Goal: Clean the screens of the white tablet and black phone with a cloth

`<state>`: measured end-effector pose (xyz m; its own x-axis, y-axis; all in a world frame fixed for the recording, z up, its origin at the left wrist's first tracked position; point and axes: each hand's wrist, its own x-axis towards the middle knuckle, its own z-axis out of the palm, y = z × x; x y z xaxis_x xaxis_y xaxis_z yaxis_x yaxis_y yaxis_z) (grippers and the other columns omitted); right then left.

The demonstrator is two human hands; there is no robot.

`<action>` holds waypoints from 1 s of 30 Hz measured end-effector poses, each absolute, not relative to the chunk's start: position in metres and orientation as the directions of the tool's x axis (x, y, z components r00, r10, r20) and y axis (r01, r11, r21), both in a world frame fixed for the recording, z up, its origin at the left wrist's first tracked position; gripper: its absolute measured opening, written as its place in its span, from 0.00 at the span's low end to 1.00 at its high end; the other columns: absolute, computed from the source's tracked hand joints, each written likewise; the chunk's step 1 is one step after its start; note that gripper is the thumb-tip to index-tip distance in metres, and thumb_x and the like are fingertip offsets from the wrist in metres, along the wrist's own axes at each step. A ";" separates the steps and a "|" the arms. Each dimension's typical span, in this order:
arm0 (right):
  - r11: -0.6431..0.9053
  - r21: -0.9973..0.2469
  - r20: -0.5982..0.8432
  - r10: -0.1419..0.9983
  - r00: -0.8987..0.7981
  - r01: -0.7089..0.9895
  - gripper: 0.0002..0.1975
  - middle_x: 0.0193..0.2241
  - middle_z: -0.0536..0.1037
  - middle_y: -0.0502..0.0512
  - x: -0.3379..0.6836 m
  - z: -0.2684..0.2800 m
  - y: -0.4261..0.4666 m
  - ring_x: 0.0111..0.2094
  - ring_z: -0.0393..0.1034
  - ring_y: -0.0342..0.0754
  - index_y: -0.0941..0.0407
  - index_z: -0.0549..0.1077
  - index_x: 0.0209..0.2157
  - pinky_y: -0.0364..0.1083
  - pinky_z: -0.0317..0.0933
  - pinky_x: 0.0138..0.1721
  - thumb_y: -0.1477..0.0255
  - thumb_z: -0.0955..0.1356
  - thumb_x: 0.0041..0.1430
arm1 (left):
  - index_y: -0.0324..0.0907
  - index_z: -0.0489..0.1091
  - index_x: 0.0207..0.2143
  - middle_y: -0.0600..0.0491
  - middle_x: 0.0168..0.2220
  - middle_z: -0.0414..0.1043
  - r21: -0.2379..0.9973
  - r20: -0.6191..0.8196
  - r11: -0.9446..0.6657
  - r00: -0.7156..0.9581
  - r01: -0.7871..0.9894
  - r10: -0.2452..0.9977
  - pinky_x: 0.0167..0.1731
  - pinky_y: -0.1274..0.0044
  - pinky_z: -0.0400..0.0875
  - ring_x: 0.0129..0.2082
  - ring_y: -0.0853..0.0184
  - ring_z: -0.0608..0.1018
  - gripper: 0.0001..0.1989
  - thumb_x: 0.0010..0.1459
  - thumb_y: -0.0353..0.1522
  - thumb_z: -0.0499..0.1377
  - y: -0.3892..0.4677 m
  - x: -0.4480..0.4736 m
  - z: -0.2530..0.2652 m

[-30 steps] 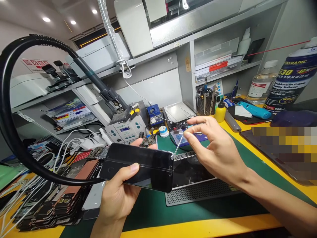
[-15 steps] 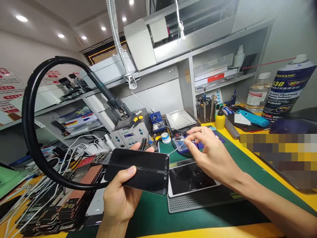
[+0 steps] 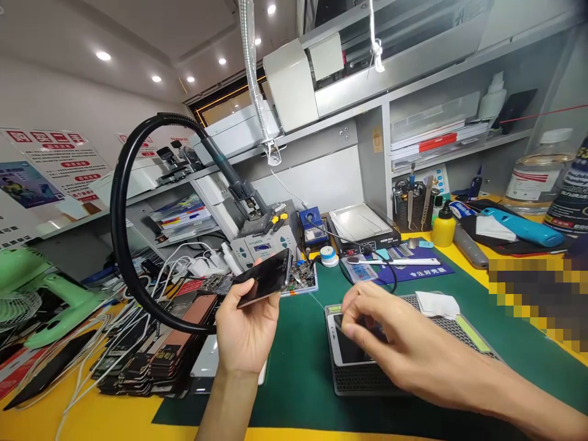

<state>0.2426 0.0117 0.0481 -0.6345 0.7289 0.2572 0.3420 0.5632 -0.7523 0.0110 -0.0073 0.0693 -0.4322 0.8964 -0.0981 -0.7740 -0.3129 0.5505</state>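
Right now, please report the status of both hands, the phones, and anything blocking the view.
Left hand: holding black phone, tilted. Right hand: pinched over white phone, grip unclear. That hand partly hides white phone, lying on grey mat.

The yellow tabletop (image 3: 105, 422) carries a green mat (image 3: 294, 398), with stacked phone parts (image 3: 184, 331) and white cables (image 3: 98, 324) at its left and a yellow bottle (image 3: 443, 231) and grey tool (image 3: 471, 248) beyond its far right edge. On the mat lie a purple sheet (image 3: 413, 272), a small tub (image 3: 329, 257) and a grey pad (image 3: 349, 383) bearing a white phone (image 3: 348, 352).
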 end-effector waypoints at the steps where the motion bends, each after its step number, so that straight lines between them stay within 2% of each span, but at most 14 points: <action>1: 0.525 -0.788 0.190 0.703 -0.686 0.320 0.07 0.38 0.71 0.52 0.244 0.051 0.008 0.35 0.65 0.47 0.53 0.67 0.37 0.47 0.63 0.36 0.69 0.61 0.70 | 0.32 0.67 0.59 0.40 0.44 0.82 0.552 -0.105 -0.316 -0.441 -0.771 0.892 0.45 0.70 0.82 0.50 0.56 0.82 0.23 0.63 0.20 0.50 -0.006 0.010 0.069; 4: 0.440 -0.856 0.063 0.609 -0.791 0.270 0.06 0.38 0.72 0.50 0.248 0.057 0.001 0.36 0.65 0.46 0.52 0.69 0.39 0.45 0.63 0.38 0.67 0.62 0.70 | 0.31 0.69 0.57 0.40 0.44 0.82 0.560 -0.098 -0.327 -0.452 -0.761 0.886 0.45 0.70 0.82 0.49 0.56 0.82 0.22 0.62 0.20 0.52 -0.004 0.012 0.067; 8: 0.390 -0.890 -0.009 0.506 -0.863 0.237 0.06 0.39 0.74 0.50 0.251 0.061 -0.003 0.39 0.67 0.47 0.52 0.71 0.39 0.45 0.63 0.40 0.66 0.65 0.68 | 0.36 0.71 0.56 0.43 0.45 0.82 0.572 -0.056 -0.338 -0.446 -0.748 0.893 0.44 0.71 0.82 0.50 0.55 0.82 0.22 0.59 0.19 0.55 -0.005 0.018 0.064; 13: 0.347 -0.921 -0.004 0.446 -0.895 0.176 0.04 0.36 0.75 0.50 0.254 0.068 -0.005 0.37 0.67 0.46 0.53 0.72 0.34 0.44 0.63 0.40 0.69 0.68 0.64 | 0.39 0.71 0.57 0.43 0.46 0.81 0.645 0.012 -0.356 -0.457 -0.676 0.889 0.42 0.72 0.82 0.51 0.55 0.81 0.24 0.57 0.21 0.58 -0.007 0.019 0.060; 18: 0.303 -0.948 -0.006 0.289 -0.957 0.097 0.07 0.33 0.74 0.51 0.259 0.076 0.001 0.35 0.68 0.44 0.56 0.71 0.31 0.41 0.63 0.38 0.71 0.68 0.63 | 0.41 0.70 0.58 0.44 0.46 0.81 0.707 0.040 -0.351 -0.461 -0.614 0.886 0.43 0.72 0.81 0.50 0.56 0.82 0.25 0.57 0.23 0.61 -0.008 0.020 0.058; 25: 0.171 -0.979 -0.051 0.315 -0.948 0.110 0.15 0.30 0.73 0.53 0.266 0.074 0.000 0.32 0.66 0.45 0.57 0.68 0.25 0.43 0.61 0.34 0.64 0.70 0.59 | 0.43 0.71 0.58 0.45 0.46 0.82 0.739 0.054 -0.370 -0.498 -0.563 0.866 0.46 0.71 0.80 0.52 0.56 0.81 0.27 0.55 0.24 0.63 -0.009 0.026 0.056; 30: 0.146 -0.983 -0.066 0.275 -0.959 0.110 0.18 0.28 0.72 0.54 0.267 0.071 0.000 0.30 0.65 0.44 0.58 0.67 0.23 0.43 0.59 0.31 0.60 0.71 0.57 | 0.44 0.71 0.58 0.47 0.47 0.81 0.753 0.066 -0.372 -0.500 -0.543 0.864 0.49 0.69 0.79 0.53 0.56 0.80 0.28 0.53 0.24 0.64 -0.008 0.025 0.055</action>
